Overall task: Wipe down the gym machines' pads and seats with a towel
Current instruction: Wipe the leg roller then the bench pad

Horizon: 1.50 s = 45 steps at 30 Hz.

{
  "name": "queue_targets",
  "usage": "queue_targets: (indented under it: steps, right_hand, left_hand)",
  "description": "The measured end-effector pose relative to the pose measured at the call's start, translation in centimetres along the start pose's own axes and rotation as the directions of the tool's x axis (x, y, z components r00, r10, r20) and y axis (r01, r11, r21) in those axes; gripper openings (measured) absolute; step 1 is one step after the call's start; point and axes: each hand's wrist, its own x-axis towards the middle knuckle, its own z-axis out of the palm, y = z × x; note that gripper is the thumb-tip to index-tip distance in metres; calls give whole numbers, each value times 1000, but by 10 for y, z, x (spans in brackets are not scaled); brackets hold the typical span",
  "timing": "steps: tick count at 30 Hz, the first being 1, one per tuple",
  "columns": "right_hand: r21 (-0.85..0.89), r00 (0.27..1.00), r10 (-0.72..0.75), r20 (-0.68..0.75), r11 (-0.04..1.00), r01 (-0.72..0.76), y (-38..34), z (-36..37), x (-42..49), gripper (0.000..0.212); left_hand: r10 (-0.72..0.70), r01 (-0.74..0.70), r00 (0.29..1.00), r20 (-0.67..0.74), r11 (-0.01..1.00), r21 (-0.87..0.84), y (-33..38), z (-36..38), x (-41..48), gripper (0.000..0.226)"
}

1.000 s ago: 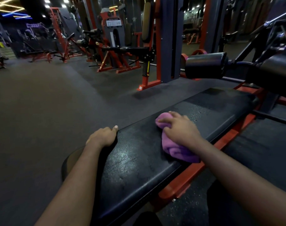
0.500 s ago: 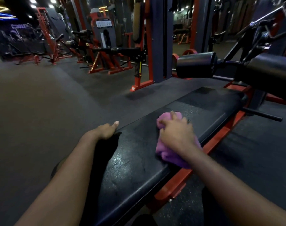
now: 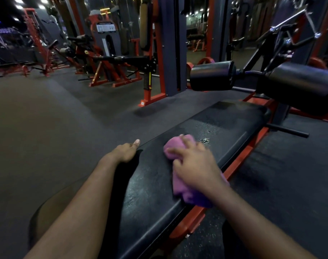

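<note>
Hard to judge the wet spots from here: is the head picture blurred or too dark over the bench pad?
Head view: dim light; right hand and towel slightly motion-blurred; droplets glint on the bench pad beyond the towel.

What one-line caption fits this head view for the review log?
Right hand holds a purple towel on the black bench pad while the left hand grips its edge.

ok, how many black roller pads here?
2: left roller pad past the far end of the bench pad; right roller pad at the frame's right edge. Others may be hidden.
</note>
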Motion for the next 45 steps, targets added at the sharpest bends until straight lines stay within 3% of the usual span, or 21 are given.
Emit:
queue_targets:
  steps: [1,3,8,11,13,14,19,20,22,25,32,36,39,45]
  right_hand:
    - [50,998,-69,-1,996,69,1,2,-8,53]
    - [127,997,-71,11,989,69,23,-4,1,51]
    - [59,977,214,-10,975,-213,59,-8,48,43]
    - [5,1000,18,20,1000,-18,42,-2,28,47]
    - [111,986,-162,31,981,158,48,-4,12,55]
    - [155,983,-182,33,972,175,58,-6,14,56]
    - [139,990,141,10,980,-141,97,-15,58,45]
    - [84,992,121,27,989,-122,91,-13,58,45]
    - [32,997,-56,56,998,54,82,-10,43,47]
    - [179,970,-241,43,957,230,93,-11,19,54]
    - [-18,988,2,157,1000,1,116,-16,109,46]
    - [-25,961,-181,208,981,190,109,-14,70,53]
    - [39,954,-199,225,980,195,118,-22,66,57]
    - [-51,978,58,200,998,-49,114,5,193,40]
  left_hand:
    - [-6,6,1000,2,1000,0,3,1,2,73]
    - [-12,12,1000,9,1000,6,12,3,6,75]
    - [-31,31,1000,-1,999,31,18,6,16,79]
    - [-31,31,1000,-4,999,36,21,10,25,81]
    - [-24,24,1000,-2,999,37,28,11,31,81]
    - [-24,24,1000,0,999,33,33,11,33,81]
    - [-29,29,1000,0,999,20,49,14,42,79]
    - [-35,35,999,0,999,15,51,15,44,79]
    - [-38,38,999,6,999,5,58,17,50,78]
    - [-42,42,999,0,999,-8,64,20,57,77]
    - [-54,55,996,-78,998,17,57,28,60,75]
    - [-52,53,995,-80,998,15,57,29,64,73]
    - [-55,57,995,-81,998,27,57,30,66,72]
    - [-64,66,994,-92,997,26,58,30,63,71]
